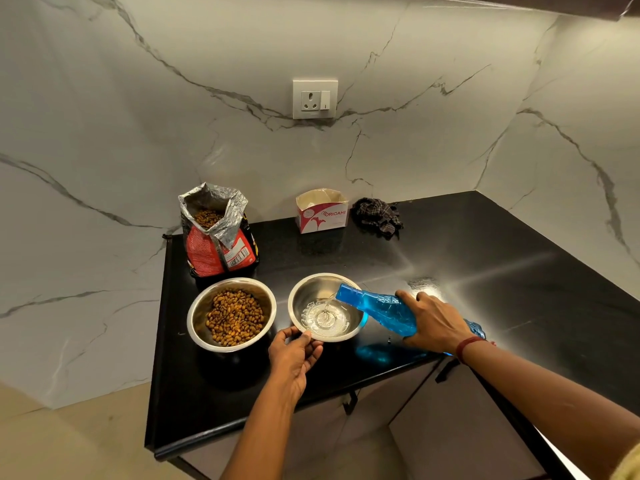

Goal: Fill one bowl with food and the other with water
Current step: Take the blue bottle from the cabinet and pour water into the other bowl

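Just beyond the fingertips of the left hand sits the steel water bowl, and the thumb and fingers pinch its near rim, which I take to be a way of keeping the light bowl from sliding while water lands in it. The right hand is wrapped around the body of a blue bottle, fingers closed over the top of it, and holds it tipped well over so the open neck pokes past the bowl's right rim. A thin stream runs from the neck and a shallow rippling pool covers the bottom of the bowl; to my eye it is far from full, so the pouring looks only partly done.

To the left of the left hand, close beside the water bowl but not quite touching as far as I can tell, stands the food bowl with a good heap of brown kibble in it, so that half of the job seems finished. Farther out from that hand, the opened food bag stands upright with its foil mouth gaping, handy for a top-up. Well beyond both hands, near the wall, a small carton and a crumpled dark cloth rest on the black table
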